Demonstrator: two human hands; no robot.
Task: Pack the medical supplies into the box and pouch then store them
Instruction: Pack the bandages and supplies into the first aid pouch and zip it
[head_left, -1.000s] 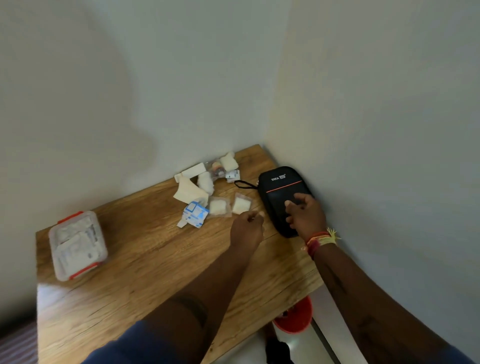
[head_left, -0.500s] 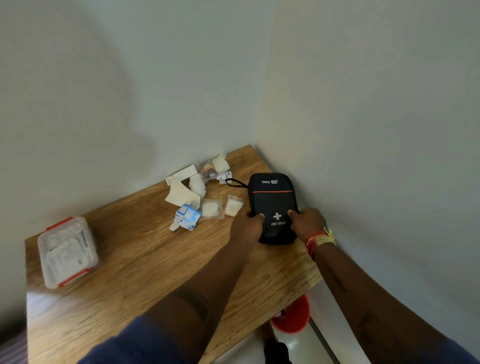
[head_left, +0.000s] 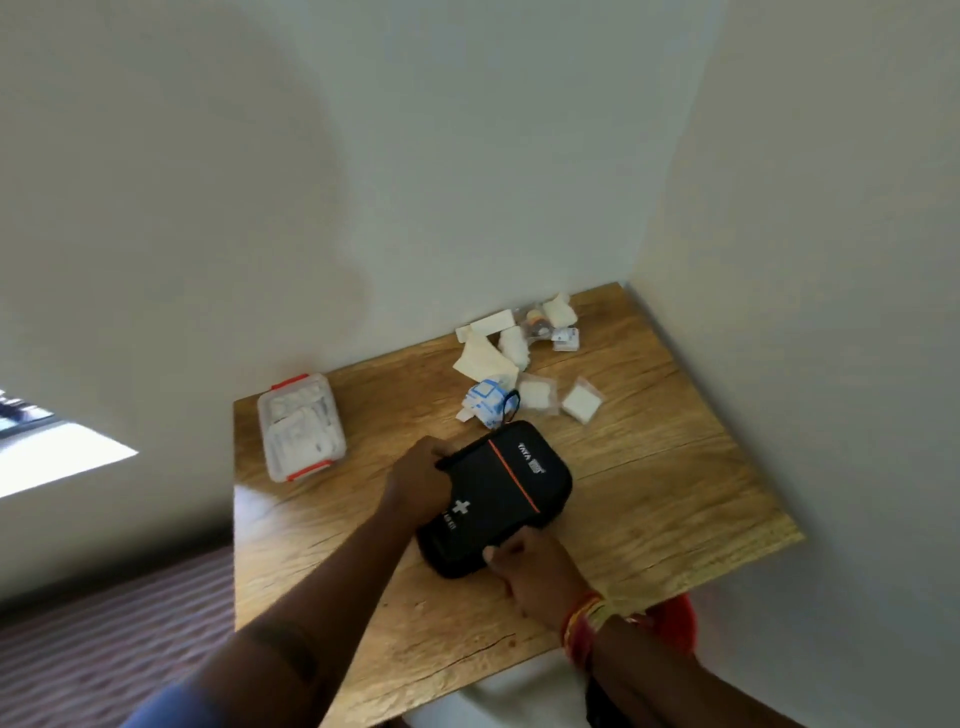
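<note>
Holding the black pouch (head_left: 498, 493) flat at table (head_left: 675, 493) centre w/ both hands; left hand (head_left: 418, 480) grips far-left edge, right hand (head_left: 524, 564) pinches near edge, prob. to open it; loose supplies (head_left: 519, 364) lie just beyond; box (head_left: 301, 426) at far left.

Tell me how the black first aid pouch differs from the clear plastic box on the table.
The first aid pouch is black and opaque; the plastic box is clear, with white supplies showing through. The pouch bears a white cross and an orange line; the box has red clips at its ends. The left hand and right hand grip the pouch; nothing touches the box. Both lie flat on the wooden table.
</note>
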